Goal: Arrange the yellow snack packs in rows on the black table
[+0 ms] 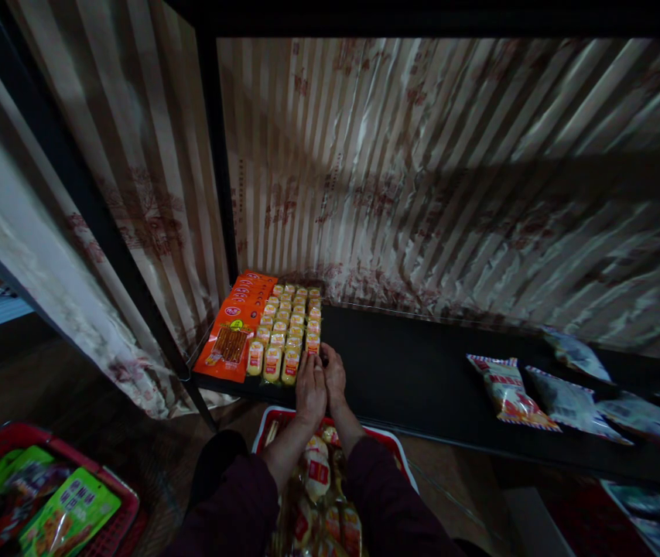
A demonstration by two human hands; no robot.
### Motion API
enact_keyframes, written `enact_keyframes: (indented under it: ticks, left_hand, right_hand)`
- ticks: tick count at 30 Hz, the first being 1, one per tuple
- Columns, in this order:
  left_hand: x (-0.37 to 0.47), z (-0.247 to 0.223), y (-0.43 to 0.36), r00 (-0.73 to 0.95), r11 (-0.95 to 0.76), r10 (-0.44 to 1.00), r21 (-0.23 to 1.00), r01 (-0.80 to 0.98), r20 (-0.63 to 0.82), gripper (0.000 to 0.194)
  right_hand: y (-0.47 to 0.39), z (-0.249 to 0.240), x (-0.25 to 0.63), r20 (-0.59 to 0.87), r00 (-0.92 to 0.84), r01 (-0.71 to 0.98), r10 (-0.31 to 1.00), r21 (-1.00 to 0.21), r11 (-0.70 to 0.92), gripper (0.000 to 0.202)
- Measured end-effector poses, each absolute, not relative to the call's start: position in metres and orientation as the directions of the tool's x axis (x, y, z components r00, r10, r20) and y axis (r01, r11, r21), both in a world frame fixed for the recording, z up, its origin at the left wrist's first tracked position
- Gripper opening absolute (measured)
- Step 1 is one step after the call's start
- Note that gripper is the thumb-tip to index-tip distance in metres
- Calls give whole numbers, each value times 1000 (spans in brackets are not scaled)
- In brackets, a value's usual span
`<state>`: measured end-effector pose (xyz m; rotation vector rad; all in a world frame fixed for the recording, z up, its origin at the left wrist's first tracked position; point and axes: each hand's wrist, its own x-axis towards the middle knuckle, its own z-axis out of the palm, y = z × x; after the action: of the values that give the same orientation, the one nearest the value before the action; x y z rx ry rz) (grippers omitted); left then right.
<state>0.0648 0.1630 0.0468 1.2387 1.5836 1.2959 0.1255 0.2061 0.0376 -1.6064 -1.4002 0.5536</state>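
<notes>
Several small yellow wrapped packs (pixel 272 362) stand in rows on the black shelf (pixel 388 371), beside orange snack bags (pixel 233 333) at its left end. At the front of the rightmost row is my left hand (pixel 311 387), its fingers pressed together near the packs. My right hand (pixel 334 377) is close against it on the right, fingers curled inward. Whatever lies between the hands is hidden. Below my forearms, a red-and-white basket (pixel 402 449) holds more yellow wrapped packs (pixel 317 468).
Striped curtains (pixel 422 155) hang behind the shelf, with a black post (pixel 220 155) at its left corner. Several snack bags (pixel 509 391) lie on the right part. A red basket (pixel 124 495) with green bags (pixel 68 514) stands at the lower left.
</notes>
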Motion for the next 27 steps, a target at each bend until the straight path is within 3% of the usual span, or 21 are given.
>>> enact_keyframes:
  ticks: [12,27]
  left_hand:
    - [70,29,166,-276,-19,957,967,254,91,48]
    - [70,41,143,-246,-41,964,968,249,104,45]
  right_hand:
    - [210,29,129,218,179,539,959,-838,90,43]
    - [190,27,135,210,247,485,946,-872,67,41]
